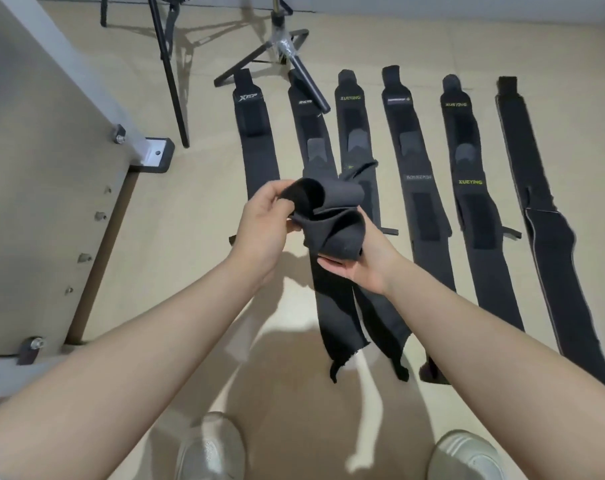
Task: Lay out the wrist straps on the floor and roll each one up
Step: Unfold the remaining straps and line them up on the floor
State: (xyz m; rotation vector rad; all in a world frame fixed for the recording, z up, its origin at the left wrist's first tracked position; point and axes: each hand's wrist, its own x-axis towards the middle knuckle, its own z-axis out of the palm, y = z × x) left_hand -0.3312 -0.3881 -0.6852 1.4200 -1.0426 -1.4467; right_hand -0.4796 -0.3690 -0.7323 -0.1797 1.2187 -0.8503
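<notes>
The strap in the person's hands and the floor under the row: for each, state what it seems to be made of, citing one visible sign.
The held strap: probably matte woven elastic fabric; it folds softly. The floor: probably smooth beige tile or vinyl; it shows faint sheen and crisp shadows.

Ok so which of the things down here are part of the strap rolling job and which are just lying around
Part of the job:
- bunched strap gripped by left hand and right hand
- six straps laid flat on the floor, from the XTEP strap to the unbranded strap

Just lying about:
- tripod stand
- black stand leg
- metal frame foot
</notes>
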